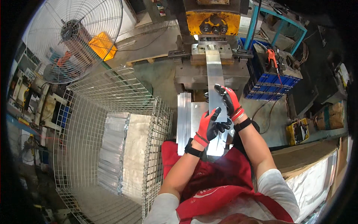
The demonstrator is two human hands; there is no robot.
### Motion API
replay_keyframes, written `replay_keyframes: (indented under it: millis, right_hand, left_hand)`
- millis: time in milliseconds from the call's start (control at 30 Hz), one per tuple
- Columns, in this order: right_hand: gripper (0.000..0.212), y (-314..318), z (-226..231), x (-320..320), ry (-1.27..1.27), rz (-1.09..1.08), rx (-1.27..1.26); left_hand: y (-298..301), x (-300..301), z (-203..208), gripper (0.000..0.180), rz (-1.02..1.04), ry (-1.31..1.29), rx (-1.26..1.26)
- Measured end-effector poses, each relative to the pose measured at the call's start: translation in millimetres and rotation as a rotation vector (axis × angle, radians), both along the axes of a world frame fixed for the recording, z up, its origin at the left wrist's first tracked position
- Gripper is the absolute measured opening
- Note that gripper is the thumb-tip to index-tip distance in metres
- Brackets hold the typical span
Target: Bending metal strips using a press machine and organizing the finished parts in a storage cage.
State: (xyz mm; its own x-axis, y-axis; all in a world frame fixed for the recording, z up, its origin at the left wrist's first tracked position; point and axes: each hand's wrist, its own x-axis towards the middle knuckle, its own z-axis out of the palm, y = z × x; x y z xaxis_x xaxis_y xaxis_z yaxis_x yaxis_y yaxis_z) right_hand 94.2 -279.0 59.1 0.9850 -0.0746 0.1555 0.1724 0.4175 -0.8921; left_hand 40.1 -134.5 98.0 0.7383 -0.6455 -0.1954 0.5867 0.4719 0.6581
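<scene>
A long flat metal strip (214,76) runs from the die (225,49) of a press back toward my body. My left hand (209,126), in a red and black glove, grips the strip's near end, thumb on top and fingers partly beneath. Farther up, my right hand (230,100), gloved alike, closes on the strip's right edge. The strip's far end lies at the die, where its exact seating is too small to make out. Below my hands, more bright metal sheet (216,148) lies close to my red apron (220,173). A stack of metal strips (184,121) lies to the left.
A wire mesh cage (156,123) at left holds stacked metal strips (112,149) and pale sheeting. A large fan (71,31) stands behind it. Blue crates (259,89) with an orange-handled air gun (272,56) on top stand right of the press. A yellow bin (298,131) sits farther right.
</scene>
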Motion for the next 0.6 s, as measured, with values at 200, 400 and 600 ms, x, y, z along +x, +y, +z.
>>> replay_keyframes:
  millis: [200,400,600]
  right_hand:
    - [0.028,-10.6,3.0,6.1,-0.010,0.016,-0.129]
    - [0.023,-1.2,12.1,7.7,-0.220,-0.175,-0.379]
    - [0.019,7.7,27.9,4.9,-0.054,-0.215,-0.225]
  left_hand:
    - [-5.3,-0.4,4.5,0.029,0.001,0.001,-0.033]
    - [-2.7,1.6,10.9,0.028,-0.022,-0.024,0.005]
    - [-2.9,1.0,17.8,0.026,-0.013,-0.015,-0.059]
